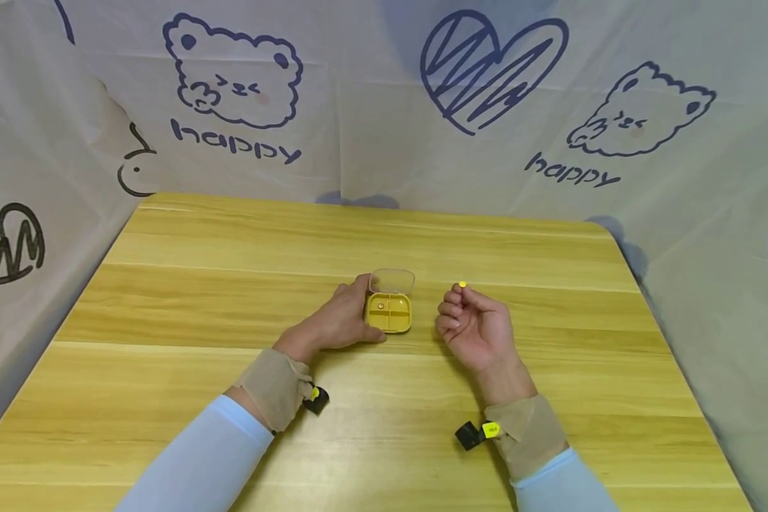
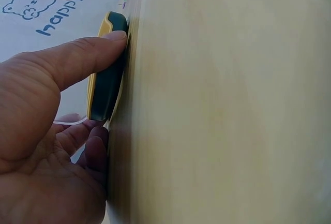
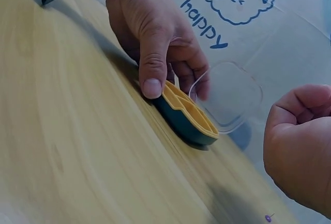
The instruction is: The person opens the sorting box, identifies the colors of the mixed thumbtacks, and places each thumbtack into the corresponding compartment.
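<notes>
A small pill box (image 1: 390, 313) sits on the table with its clear lid (image 1: 392, 281) swung up. Its yellow inside is divided into compartments, and a tiny round thing (image 1: 380, 306) lies in the far left one. My left hand (image 1: 340, 316) holds the box from the left; in the left wrist view the thumb (image 2: 95, 53) presses against its dark green side (image 2: 107, 92). To the right of the box, my right hand (image 1: 476, 331) is raised palm up, pinching a small yellow round piece (image 1: 463, 284) between thumb and forefinger, the other fingers curled. Its exact kind is too small to tell.
The wooden table (image 1: 166, 299) reaches back to a white cloth (image 1: 371, 107) with bear and heart drawings. A small purple pin-like piece (image 3: 268, 218) lies on the table near the right hand. Black wrist cameras (image 1: 469, 435) hang at both wrists.
</notes>
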A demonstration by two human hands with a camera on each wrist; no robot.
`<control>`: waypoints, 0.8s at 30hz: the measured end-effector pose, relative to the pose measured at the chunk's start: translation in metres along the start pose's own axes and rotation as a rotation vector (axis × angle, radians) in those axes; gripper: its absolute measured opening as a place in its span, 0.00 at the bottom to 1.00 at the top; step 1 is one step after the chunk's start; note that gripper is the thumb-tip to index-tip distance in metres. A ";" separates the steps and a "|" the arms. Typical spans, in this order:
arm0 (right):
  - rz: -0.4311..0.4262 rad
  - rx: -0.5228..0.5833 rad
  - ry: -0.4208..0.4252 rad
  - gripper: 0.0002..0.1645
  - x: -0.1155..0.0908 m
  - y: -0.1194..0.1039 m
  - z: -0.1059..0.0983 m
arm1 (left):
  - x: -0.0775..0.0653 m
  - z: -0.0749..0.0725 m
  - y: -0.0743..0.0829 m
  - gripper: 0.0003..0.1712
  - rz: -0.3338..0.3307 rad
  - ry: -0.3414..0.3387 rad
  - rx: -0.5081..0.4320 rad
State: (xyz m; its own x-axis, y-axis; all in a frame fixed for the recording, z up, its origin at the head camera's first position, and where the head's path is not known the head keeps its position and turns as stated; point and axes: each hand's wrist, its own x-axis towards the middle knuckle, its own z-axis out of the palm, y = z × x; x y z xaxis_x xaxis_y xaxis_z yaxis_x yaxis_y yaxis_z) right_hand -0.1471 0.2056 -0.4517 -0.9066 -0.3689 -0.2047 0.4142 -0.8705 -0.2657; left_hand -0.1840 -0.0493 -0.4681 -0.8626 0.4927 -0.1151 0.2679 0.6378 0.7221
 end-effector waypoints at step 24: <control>-0.110 -1.597 0.238 0.16 0.035 0.008 0.025 | 0.002 0.001 -0.001 0.56 0.004 0.003 -0.001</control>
State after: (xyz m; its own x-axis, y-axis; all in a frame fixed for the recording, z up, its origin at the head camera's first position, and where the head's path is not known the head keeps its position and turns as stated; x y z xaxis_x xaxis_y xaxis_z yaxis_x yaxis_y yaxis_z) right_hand -0.1776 0.1774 -0.4379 -0.9666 -0.1422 -0.2132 0.1461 0.3774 -0.9144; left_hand -0.1857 -0.0485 -0.4695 -0.8627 0.4935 -0.1108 0.2708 0.6356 0.7229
